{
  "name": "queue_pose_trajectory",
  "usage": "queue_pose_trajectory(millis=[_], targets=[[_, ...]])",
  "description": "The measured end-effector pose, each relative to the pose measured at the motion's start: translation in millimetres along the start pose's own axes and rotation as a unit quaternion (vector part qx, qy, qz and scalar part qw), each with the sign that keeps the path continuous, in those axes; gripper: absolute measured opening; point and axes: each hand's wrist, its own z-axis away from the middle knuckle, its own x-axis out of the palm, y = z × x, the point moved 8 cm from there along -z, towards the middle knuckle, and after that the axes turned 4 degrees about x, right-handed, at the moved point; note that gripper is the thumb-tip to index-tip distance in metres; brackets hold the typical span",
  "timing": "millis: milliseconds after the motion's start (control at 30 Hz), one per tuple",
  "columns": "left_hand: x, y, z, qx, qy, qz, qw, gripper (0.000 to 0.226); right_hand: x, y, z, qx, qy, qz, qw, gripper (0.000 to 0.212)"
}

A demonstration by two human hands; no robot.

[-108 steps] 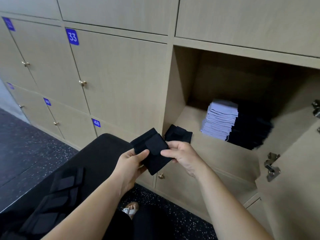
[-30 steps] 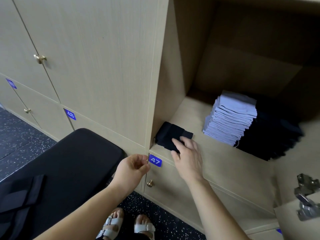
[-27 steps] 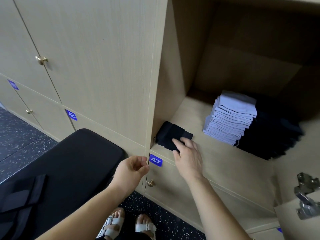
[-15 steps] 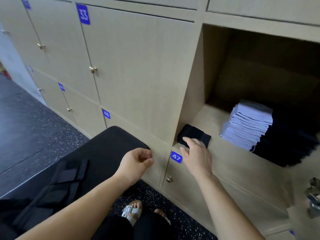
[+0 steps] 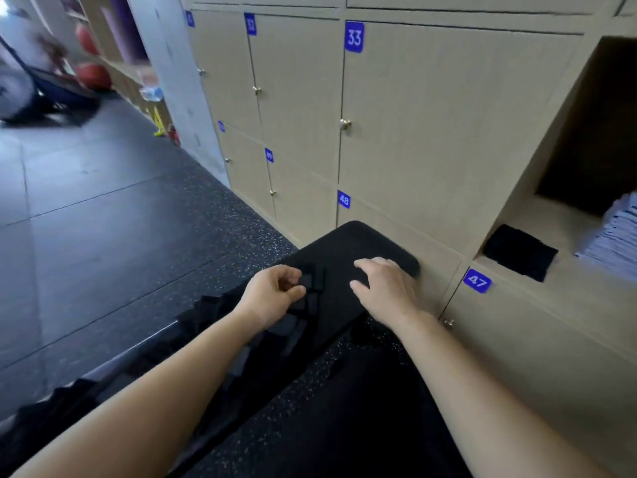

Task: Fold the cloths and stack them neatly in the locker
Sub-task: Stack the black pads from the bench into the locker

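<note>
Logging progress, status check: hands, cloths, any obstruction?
Left hand pinches black cloth on the bench. Right hand open above it. Folded black cloth in open locker. Nothing blocking.

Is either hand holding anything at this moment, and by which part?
The left hand appears to pinch a black cloth on the bench by its end; the right hand holds nothing.

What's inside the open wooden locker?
A folded black cloth lies near the front of the open wooden locker. A stack of folded pale grey cloths sits further right, cut off by the picture's edge. The back is too dark to see.
</note>
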Motion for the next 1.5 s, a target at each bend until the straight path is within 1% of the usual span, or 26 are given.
queue_pose_trajectory(millis=[133, 233, 433, 567, 733, 800, 967, 1067, 1133, 1200, 1300, 1400, 1500], targets=[[-53, -52, 20, -0.040, 0.039, 0.000, 0.998, 0.025, 34, -39, 9, -0.020, -0.045, 0.014, 0.999, 0.043], [-70, -83, 29, -0.051, 0.042, -0.033, 0.997, 0.031, 59, -51, 15, -0.019, -0.080, 0.027, 0.996, 0.043], [-77, -122, 43, -0.051, 0.030, -0.127, 0.990, 0.042, 99, -64, 20, -0.030, -0.125, 0.034, 0.991, 0.044], [-82, -147, 57, -0.067, 0.035, -0.184, 0.980, 0.051, 125, -81, 19, -0.036, -0.156, 0.018, 0.987, 0.051], [-67, -167, 69, -0.107, 0.013, -0.267, 0.958, 0.080, 154, -94, 16, -0.029, -0.183, 0.032, 0.982, 0.062], [-59, -170, 69, -0.114, 0.004, -0.301, 0.947, 0.087, 163, -94, 14, -0.021, -0.190, 0.052, 0.980, 0.067], [-46, -169, 60, -0.118, -0.021, -0.358, 0.926, 0.088, 177, -92, 10, 0.018, -0.213, 0.055, 0.975, 0.079], [-45, -174, 54, -0.136, -0.039, -0.353, 0.925, 0.085, 178, -92, 6, 0.039, -0.218, 0.023, 0.975, 0.074], [-45, -176, 52, -0.141, -0.044, -0.333, 0.931, 0.077, 176, -92, 3, 0.057, -0.218, -0.004, 0.974, 0.067], [-46, -175, 51, -0.146, -0.037, -0.298, 0.943, 0.066, 175, -91, 1, 0.071, -0.213, -0.019, 0.974, 0.061], [-46, -173, 52, -0.151, -0.026, -0.240, 0.959, 0.051, 175, -90, 0, 0.087, -0.223, -0.027, 0.971, 0.061], [-49, -175, 53, -0.164, -0.005, -0.168, 0.972, 0.044, 176, -90, 0, 0.090, -0.235, -0.024, 0.967, 0.058], [-54, -174, 51, -0.161, 0.016, -0.099, 0.982, 0.032, 170, -87, -3, 0.102, -0.237, -0.079, 0.963, 0.051]])
